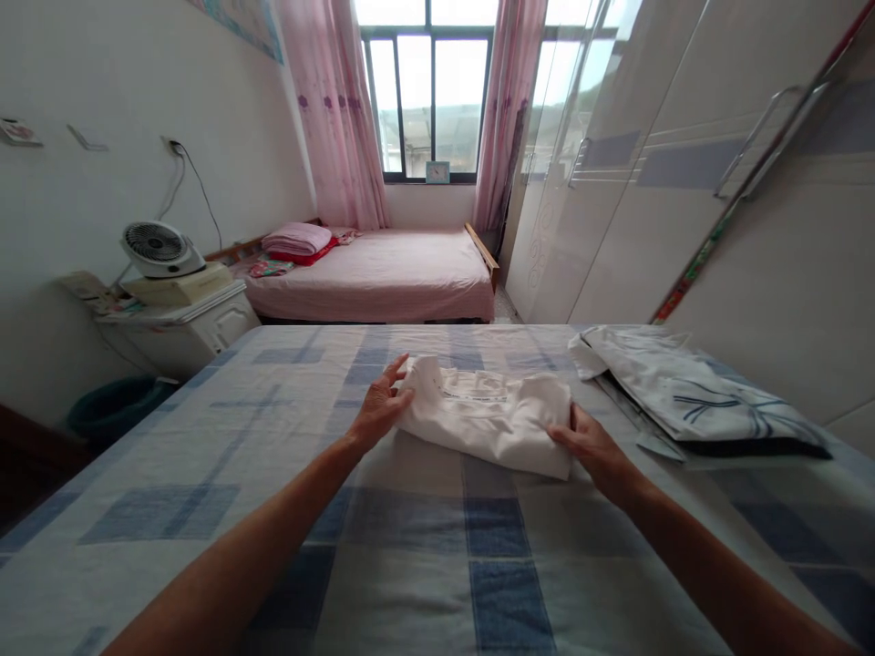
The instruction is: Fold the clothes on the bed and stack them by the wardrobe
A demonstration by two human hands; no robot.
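Note:
A folded white shirt (482, 428) lies across the checked bedspread in front of me, its neckline and a printed neck tape facing up. My left hand (380, 403) grips the left edge, thumb on the cloth and fingers beside the collar side. At the opposite edge my right hand (593, 448) pinches the fabric, thumb on top and the other fingers partly hidden behind it. To the right lies a stack of folded white clothes (711, 387) with dark blue lines on the top piece, apart from my right hand.
The blue-and-white bedspread (410, 565) covers the bed under my arms. Beyond it stands a pink bed (410, 264) below a window. A fan (160, 248) sits on a cabinet (198, 319) at left, near a dark bin (119, 410). Glossy wardrobes (615, 210) line the right side.

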